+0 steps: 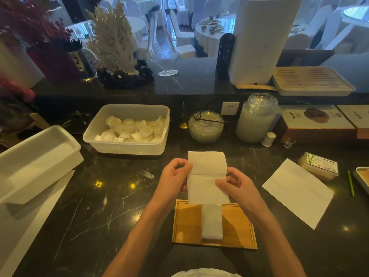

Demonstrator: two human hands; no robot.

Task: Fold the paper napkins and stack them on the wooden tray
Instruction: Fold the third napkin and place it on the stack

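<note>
I hold a white paper napkin (206, 176) above the dark marble counter, partly folded, with a crease across its middle. My left hand (173, 176) pinches its left edge and my right hand (234, 184) pinches its right edge at the fold line. Below the napkin, near me, lies the wooden tray (187, 224). A stack of folded white napkins (212, 222) rests lengthwise on the tray's middle. The held napkin's lower edge overlaps the tray's far rim in view.
A clear tub of small white cups (127, 128) stands behind the napkin. A white bin (36, 160) sits at left. A flat white sheet (297, 192) and a tissue pack (319, 166) lie at right. Glass jars (255, 118) stand at the back.
</note>
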